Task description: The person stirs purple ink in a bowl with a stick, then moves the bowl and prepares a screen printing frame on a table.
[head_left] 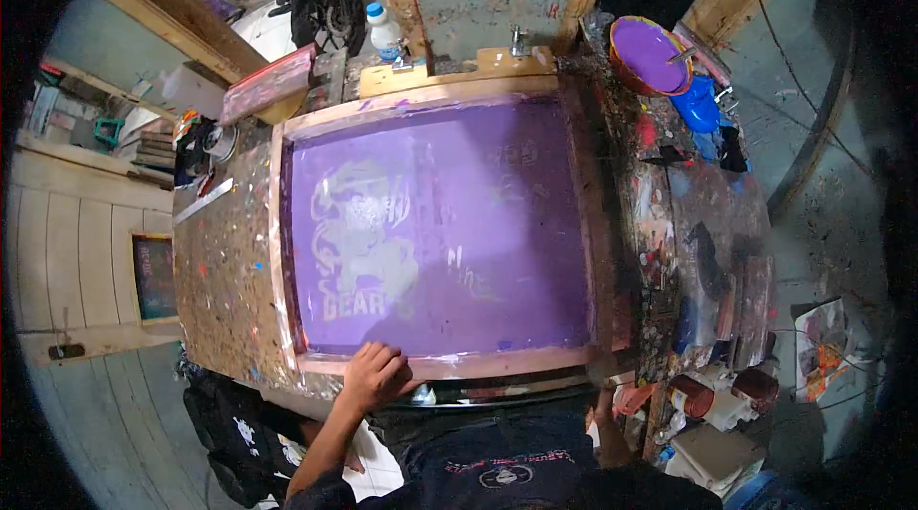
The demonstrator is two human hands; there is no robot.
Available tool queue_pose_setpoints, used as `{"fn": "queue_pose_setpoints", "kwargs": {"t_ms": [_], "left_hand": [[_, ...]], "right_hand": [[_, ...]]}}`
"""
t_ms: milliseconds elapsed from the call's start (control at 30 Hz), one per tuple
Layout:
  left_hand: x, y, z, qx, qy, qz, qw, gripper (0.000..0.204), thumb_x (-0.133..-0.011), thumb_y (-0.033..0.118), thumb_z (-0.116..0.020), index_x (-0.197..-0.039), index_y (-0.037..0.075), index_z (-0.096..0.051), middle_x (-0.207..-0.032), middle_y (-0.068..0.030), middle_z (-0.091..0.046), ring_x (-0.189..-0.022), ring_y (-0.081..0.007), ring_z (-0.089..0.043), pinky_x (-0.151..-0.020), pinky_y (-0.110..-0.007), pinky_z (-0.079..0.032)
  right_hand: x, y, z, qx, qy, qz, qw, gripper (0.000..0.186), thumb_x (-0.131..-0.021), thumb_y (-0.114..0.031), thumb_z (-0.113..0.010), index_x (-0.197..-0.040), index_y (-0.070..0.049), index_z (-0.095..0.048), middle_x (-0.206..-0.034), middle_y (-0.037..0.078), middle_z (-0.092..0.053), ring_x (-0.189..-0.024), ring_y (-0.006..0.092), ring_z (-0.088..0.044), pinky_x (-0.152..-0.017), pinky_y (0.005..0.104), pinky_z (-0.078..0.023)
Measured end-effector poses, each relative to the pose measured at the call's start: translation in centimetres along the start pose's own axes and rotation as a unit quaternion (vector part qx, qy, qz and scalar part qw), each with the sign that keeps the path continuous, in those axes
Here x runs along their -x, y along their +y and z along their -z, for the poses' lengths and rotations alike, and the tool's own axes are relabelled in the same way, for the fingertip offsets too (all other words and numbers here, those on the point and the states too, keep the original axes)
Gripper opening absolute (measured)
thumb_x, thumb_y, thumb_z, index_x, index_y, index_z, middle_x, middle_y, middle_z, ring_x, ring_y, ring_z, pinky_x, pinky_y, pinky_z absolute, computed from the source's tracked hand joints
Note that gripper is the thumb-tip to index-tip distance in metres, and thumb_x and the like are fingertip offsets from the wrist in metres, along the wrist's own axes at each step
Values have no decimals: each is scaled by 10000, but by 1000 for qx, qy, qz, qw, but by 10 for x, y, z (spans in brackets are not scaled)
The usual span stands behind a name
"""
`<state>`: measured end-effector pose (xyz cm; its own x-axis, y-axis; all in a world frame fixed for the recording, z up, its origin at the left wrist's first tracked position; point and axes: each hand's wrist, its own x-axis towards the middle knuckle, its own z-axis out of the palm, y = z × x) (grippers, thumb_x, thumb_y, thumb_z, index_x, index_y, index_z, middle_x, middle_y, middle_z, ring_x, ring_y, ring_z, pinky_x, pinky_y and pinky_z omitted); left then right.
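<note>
A screen printing frame (279, 252) with wooden rails lies on the worktable in front of me. Its purple mesh (478, 319) carries a pale figure and lettering on the left and fainter marks on the right. My left hand (381, 376) has its fingers curled over the frame's near rail, left of the middle. At the near right corner my right hand (606, 407) hangs low beside the table edge. That hand is dim and smeared, so its fingers cannot be made out. Two metal hinge clamps (517, 42) sit on wooden blocks along the far rail.
A tub of purple ink (650, 56) with a stick in it stands at the far right, beside a blue plastic bag (696, 104). A white bottle with a blue cap (383, 32) stands at the back. The paint-spotted table (220, 261) extends left, holding a metal ruler (205, 200).
</note>
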<state>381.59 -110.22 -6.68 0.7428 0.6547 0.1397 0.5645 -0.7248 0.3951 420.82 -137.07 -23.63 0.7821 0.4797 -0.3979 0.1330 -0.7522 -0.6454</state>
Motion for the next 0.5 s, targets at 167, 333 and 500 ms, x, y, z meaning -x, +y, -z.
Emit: {"fn": "queue_pose_setpoints", "kwargs": {"t_ms": [167,333,500], "left_hand": [[6,-2,-5,13,-21,30,999,432,-616,263,-813,-911,53,-579,-885,-65,-564,-787,-248,-546,-668,-360,-445],[3,1,-6,22,-38,41,998,435,-611,284,-817,-894,57,-577,-897,-80,-568,-800,-264,-545,-688,-364,-446],[-11,1,-10,4,-27,28,999,419,-614,296,-814,-864,60,-574,-900,-83,-570,-796,-269,-547,-684,-362,-451]], "right_hand": [[-3,-10,-8,7,-16,-13,1000,202,-910,-170,-619,-918,28,-654,-784,80,-642,-707,139,-583,-641,309,-471],[-2,6,11,26,-18,-23,999,205,-906,-175,-621,-916,27,-655,-781,80,-643,-705,142,-584,-642,314,-472],[-19,20,23,32,-19,-9,999,208,-903,-179,-624,-913,25,-657,-777,80,-643,-703,144,-586,-643,318,-473]]}}
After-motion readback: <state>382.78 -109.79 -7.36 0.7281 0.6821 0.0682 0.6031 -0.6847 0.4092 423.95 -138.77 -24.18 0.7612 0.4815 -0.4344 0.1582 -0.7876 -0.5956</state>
